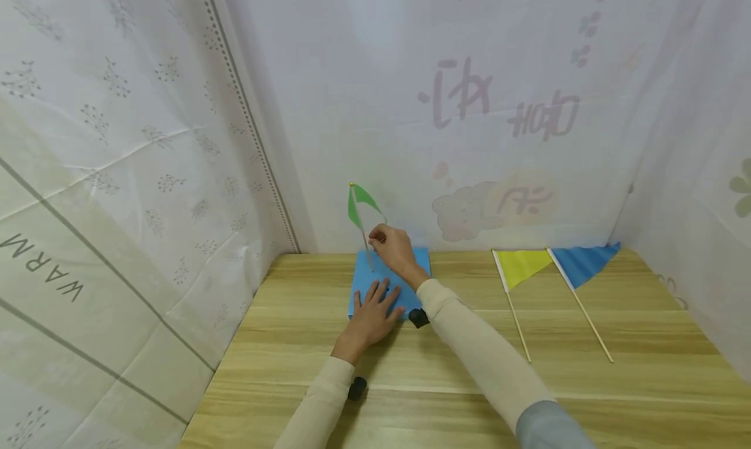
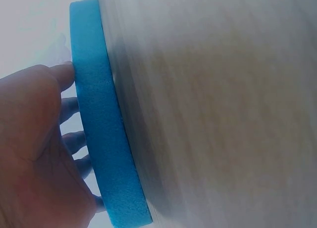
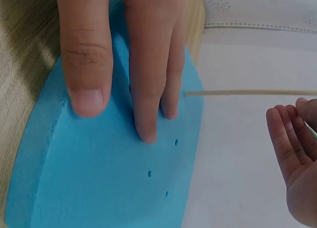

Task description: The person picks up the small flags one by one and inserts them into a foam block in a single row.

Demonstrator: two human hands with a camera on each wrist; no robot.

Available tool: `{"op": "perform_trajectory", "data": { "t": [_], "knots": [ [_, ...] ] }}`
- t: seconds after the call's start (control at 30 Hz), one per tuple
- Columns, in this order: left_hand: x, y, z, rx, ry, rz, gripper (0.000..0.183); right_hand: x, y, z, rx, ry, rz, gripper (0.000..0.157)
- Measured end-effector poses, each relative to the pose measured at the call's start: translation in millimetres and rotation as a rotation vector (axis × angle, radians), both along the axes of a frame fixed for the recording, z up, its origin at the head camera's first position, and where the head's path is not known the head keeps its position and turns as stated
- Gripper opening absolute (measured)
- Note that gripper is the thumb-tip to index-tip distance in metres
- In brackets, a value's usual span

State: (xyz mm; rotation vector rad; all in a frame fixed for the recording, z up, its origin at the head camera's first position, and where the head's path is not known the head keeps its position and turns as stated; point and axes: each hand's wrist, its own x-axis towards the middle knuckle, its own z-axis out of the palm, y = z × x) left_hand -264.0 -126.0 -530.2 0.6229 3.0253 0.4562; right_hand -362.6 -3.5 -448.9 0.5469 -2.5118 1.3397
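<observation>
My left hand presses on a blue foam block with its fingers spread. Up close, the left hand's thumb and fingers lie on the block's top in the right wrist view, beside several small holes. A green triangular flag on a thin wooden stick leans left, its lower end at the block's far part. My right hand is beside that stick, fingers loosely bent. In the right wrist view, the right hand's fingertips sit just off the stick; green cloth shows past the hand.
A yellow flag and a blue flag lie on sticks at the right of the wooden table. Patterned cloth hangs close behind the block and along both sides. Each wrist carries a small black device.
</observation>
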Motion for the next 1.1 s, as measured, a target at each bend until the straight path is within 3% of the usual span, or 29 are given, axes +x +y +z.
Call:
{"op": "perform_trajectory", "data": {
  "t": [0.23, 0.47, 0.83, 1.1],
  "knots": [
    [2.4, 1.6, 5.5, 0.007, -0.005, 0.006, 0.059, 1.0, 18.3, 3.5, 0.007, 0.070, -0.002, 0.012],
    [3.1, 3.0, 7.4, -0.014, -0.015, 0.029, 0.060, 1.6, 49.4, 1.3, 0.016, 0.051, -0.010, 0.012],
    [3.8, 5.2, 4.3, 0.013, -0.014, 0.000, 0.061, 12.4, 125.2, -15.5, 0.071, 0.066, -0.038, 0.009],
    [0.4, 0.8, 0.7, 0.030, -0.008, -0.004, 0.062, 29.5, 177.4, -13.5, 0.155, 0.013, -0.062, 0.013]
  ]
}}
